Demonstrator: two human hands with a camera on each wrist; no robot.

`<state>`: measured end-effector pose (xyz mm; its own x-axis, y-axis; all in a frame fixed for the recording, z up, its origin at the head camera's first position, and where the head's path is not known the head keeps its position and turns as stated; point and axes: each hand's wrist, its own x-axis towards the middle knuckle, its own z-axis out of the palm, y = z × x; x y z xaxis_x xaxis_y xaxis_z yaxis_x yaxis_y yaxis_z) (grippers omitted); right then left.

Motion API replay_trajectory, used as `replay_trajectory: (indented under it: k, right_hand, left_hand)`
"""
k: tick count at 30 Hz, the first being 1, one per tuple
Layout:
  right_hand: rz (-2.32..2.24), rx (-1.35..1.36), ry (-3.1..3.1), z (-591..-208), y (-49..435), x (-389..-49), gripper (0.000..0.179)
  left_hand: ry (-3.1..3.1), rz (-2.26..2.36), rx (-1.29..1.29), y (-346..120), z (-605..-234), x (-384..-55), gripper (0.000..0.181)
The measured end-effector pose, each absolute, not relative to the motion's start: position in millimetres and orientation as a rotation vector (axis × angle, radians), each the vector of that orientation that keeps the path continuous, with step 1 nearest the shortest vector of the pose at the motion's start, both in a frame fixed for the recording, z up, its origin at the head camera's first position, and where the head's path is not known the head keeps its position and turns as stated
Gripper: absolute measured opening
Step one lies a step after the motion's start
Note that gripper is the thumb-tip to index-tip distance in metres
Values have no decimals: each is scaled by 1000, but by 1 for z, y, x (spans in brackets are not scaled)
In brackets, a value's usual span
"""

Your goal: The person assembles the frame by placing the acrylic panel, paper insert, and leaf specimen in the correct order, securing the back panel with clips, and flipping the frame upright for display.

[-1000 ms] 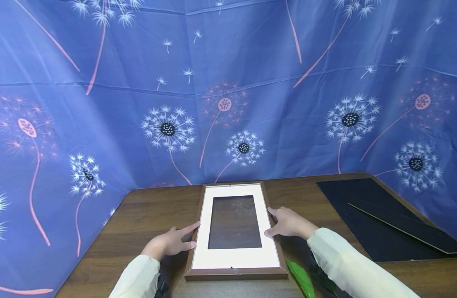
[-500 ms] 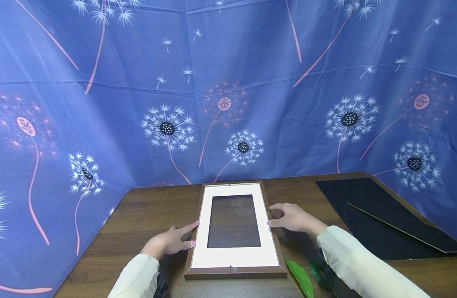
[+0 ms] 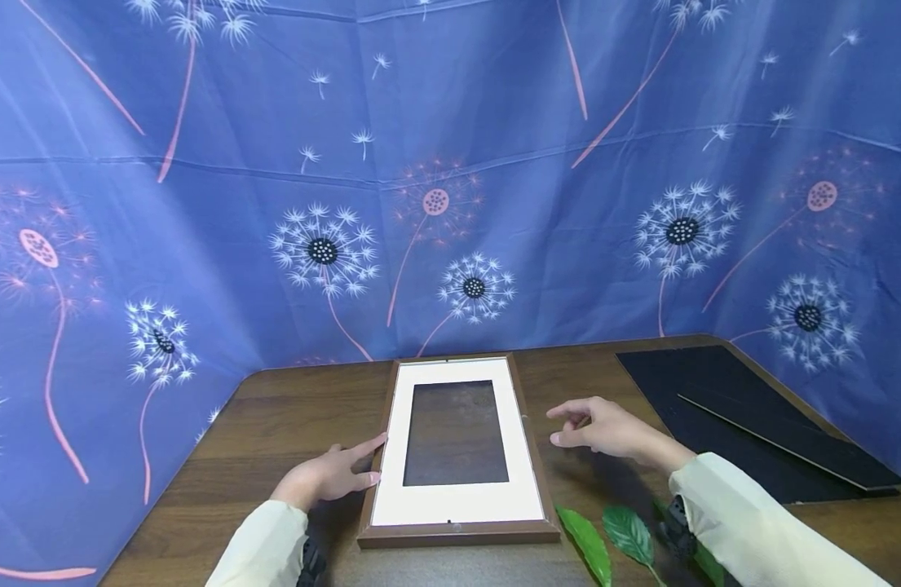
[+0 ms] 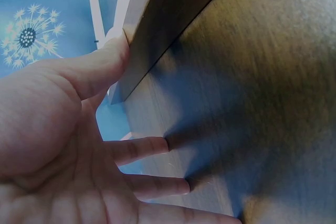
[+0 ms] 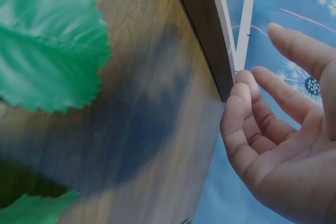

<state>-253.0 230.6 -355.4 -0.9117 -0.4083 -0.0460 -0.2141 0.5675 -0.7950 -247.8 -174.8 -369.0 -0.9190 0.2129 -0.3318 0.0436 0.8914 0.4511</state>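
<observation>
A brown picture frame [image 3: 523,535] lies flat on the wooden table, a white mat [image 3: 457,505] set inside it. Wood grain shows through the mat's rectangular opening. My left hand [image 3: 325,477] rests along the frame's left side. Its thumb touches the top edge, and in the left wrist view the other fingers [image 4: 157,185] are spread, their tips down on the table. To the right of the frame, my right hand [image 3: 607,428] hovers apart from it, fingers loosely curled with nothing between them.
Several green leaves, among them a bright one [image 3: 588,542] and a darker one [image 3: 628,531], lie at the front right. A black sheet [image 3: 677,371] is at the table's right side, with a narrower black board [image 3: 788,440] on it. Behind hangs a blue dandelion-print cloth [image 3: 553,236].
My right hand has come off the frame's right edge and moved right, its fingers curling. More of the leaves shows. The left hand stays at the left edge; the view has shifted slightly.
</observation>
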Motion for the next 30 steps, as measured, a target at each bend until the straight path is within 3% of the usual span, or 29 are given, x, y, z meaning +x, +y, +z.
replay_trajectory:
  k: [30]
  right_hand:
    - [-1300, -439, 2639, -373, 268, -195, 40]
  left_hand:
    - [2680, 633, 212, -176, -372, -247, 67]
